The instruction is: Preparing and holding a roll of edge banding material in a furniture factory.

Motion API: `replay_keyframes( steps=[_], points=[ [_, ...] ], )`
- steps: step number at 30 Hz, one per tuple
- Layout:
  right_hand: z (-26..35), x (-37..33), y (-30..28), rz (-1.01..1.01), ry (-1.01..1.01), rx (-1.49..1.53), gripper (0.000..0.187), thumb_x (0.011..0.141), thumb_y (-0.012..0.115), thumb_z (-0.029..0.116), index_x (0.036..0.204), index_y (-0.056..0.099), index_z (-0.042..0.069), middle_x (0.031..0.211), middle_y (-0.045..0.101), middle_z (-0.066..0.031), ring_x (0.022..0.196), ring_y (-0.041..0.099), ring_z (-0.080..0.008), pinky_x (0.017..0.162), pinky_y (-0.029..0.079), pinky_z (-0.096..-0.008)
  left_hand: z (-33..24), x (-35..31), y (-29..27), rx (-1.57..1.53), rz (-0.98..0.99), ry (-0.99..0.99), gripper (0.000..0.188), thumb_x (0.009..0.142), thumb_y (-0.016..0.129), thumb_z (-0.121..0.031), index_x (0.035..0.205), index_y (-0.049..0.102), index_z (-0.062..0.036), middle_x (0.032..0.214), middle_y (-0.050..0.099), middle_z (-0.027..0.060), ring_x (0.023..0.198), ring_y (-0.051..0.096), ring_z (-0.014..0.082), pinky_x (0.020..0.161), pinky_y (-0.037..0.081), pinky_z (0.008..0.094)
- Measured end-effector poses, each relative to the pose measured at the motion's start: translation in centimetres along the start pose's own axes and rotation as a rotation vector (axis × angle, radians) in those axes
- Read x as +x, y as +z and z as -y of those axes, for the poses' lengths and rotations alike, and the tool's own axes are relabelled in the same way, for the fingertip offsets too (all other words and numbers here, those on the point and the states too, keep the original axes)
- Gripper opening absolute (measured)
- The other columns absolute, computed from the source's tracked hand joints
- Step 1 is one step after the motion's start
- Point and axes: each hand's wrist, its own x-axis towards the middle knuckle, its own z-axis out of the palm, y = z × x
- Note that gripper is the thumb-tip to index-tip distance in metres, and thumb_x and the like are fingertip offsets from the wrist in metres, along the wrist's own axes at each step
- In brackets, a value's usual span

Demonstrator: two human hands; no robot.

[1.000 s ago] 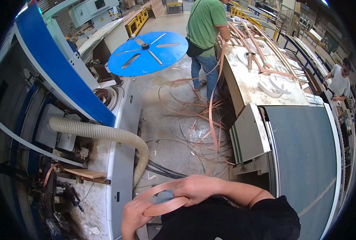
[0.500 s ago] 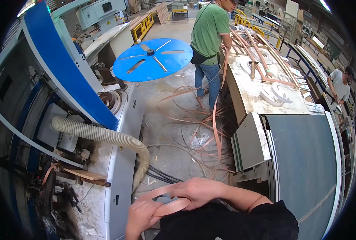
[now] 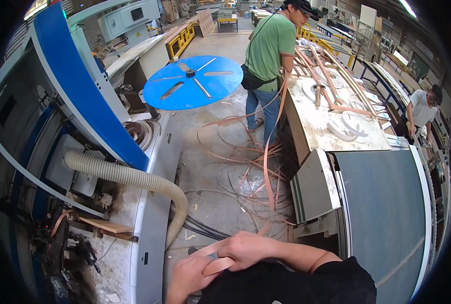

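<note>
Low in front of my body, a coil of pinkish-tan edge banding point(image 3: 219, 266) is held between my two hands. My left hand point(image 3: 187, 273) is closed round the left end of the loop. Over its right side, my right hand point(image 3: 243, 248) has its fingers curled on the band, the back of the hand uppermost. From beyond my right hand, more of the long strip point(image 3: 269, 190) runs away across the floor in loose loops toward a person in a green shirt point(image 3: 271, 45), who holds part of it beside the workbench.
A blue slotted disc point(image 3: 205, 93) stands at left centre, near a machine with a ribbed hose point(image 3: 129, 172). On the right is a dark conveyor belt point(image 3: 382, 202); beyond it a littered workbench point(image 3: 319, 129). Dark cables point(image 3: 205, 230) lie on the floor. Another person point(image 3: 422, 109) stands far right.
My hands have come a little closer together, and the loop between them looks narrower. The person in green has raised their head slightly, and my view has tilted a bit.
</note>
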Motion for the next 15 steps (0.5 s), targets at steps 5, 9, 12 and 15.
replay_keyframes(
  steps=[5, 9, 12, 15],
  points=[
    [-0.8, -1.1, -1.1, -0.129, -0.110, 0.263, 0.032, 0.074, 0.077, 0.029, 0.090, 0.060, 0.007, 0.085, 0.064, -0.0141, 0.083, 0.064, -0.0365, 0.069, 0.051, -0.0464, 3.5, -2.7, -1.7, -0.098, -0.147, 0.087, 0.031, 0.061, 0.089, -0.027, 0.083, 0.072, -0.0122, 0.067, 0.067, 0.0043, 0.061, 0.066, 0.0288, 0.060, 0.054, 0.0378],
    [-1.3, -1.2, -0.6, -0.030, -0.059, 0.208, 0.028, 0.075, 0.075, 0.027, 0.087, 0.059, 0.007, 0.082, 0.064, -0.0141, 0.080, 0.064, -0.0379, 0.066, 0.050, -0.0474, 5.1, -4.2, -1.4, -0.177, -0.194, 0.031, 0.038, 0.060, 0.090, -0.028, 0.088, 0.072, -0.0102, 0.075, 0.069, 0.0062, 0.068, 0.068, 0.0301, 0.065, 0.055, 0.0378],
    [-1.1, -0.5, -0.1, -0.074, -0.055, 0.067, 0.025, 0.075, 0.072, 0.026, 0.084, 0.058, 0.007, 0.078, 0.064, -0.0133, 0.075, 0.064, -0.0390, 0.062, 0.050, -0.0485, 3.2, -2.2, -2.8, -0.201, -0.029, -0.112, 0.045, 0.060, 0.090, -0.032, 0.093, 0.071, -0.0073, 0.085, 0.071, 0.0086, 0.078, 0.069, 0.0319, 0.070, 0.055, 0.0390],
    [-0.9, 0.0, 0.4, -0.104, -0.039, -0.002, 0.023, 0.074, 0.071, 0.025, 0.080, 0.057, 0.007, 0.075, 0.064, -0.0128, 0.072, 0.064, -0.0400, 0.060, 0.050, -0.0491, 0.1, -0.1, -3.0, -0.164, -0.033, -0.159, 0.049, 0.063, 0.090, -0.035, 0.097, 0.070, -0.0063, 0.093, 0.071, 0.0111, 0.085, 0.068, 0.0323, 0.073, 0.054, 0.0409]
  ],
)
